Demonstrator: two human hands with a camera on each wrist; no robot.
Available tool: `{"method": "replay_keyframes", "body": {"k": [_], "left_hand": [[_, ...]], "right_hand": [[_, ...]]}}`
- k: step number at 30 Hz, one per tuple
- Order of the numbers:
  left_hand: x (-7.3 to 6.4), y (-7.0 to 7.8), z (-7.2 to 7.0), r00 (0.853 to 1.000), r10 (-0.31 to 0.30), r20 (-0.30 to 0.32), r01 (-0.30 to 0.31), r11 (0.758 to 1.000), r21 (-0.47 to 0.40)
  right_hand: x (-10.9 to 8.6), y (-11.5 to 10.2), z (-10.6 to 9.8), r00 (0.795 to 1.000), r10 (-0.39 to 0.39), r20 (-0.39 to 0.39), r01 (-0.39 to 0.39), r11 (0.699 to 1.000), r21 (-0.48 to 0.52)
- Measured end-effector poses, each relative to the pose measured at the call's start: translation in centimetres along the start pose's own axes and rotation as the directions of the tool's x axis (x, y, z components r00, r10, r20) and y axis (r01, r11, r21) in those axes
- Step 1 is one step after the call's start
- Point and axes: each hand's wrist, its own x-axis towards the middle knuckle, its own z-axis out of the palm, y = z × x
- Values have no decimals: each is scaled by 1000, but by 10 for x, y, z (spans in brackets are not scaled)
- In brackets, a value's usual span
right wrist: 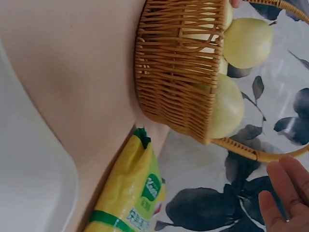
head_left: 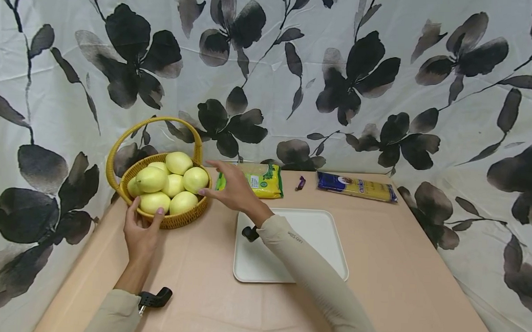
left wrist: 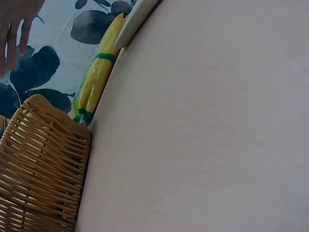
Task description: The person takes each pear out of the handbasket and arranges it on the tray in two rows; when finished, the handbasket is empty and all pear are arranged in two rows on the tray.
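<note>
A woven wicker basket [head_left: 186,221] with an arched handle [head_left: 111,160] stands at the left of the table. Several round pale-yellow fruits [head_left: 182,202] are heaped in it, and one fruit [right wrist: 249,43] shows a short stem in the right wrist view. My left hand [head_left: 139,237] touches the basket's front, thumb and fingertips right at the rim. On the basket's other side, my right hand [head_left: 233,187] reaches in with its fingers apart, near the handle's foot and the rightmost fruit [head_left: 195,179]. Nothing shows in its grasp; in the right wrist view its fingers [right wrist: 285,181] are extended.
A white tray [head_left: 288,276] lies under my right forearm. Behind it are a yellow-green packet [head_left: 267,180], a small purple wrapped item [head_left: 300,183] and a blue-and-yellow long packet [head_left: 357,187]. A floral cloth [head_left: 290,108] hangs along the back of the table.
</note>
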Motion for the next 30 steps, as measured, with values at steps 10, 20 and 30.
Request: {"method": "replay_keyframes", "body": {"k": [10, 20, 30], "left_hand": [[2, 2, 1, 1000, -20, 6, 20, 1000, -10], [0, 4, 1, 1000, -10, -1, 10, 1000, 24], [0, -1, 0, 1000, 3, -3, -3, 999, 39]], "right_hand": [[34, 17, 27, 992, 113, 49, -116, 991, 61], [56, 20, 49, 984, 152, 93, -155, 987, 36], [61, 19, 64, 969, 236, 76, -229, 970, -83]]}}
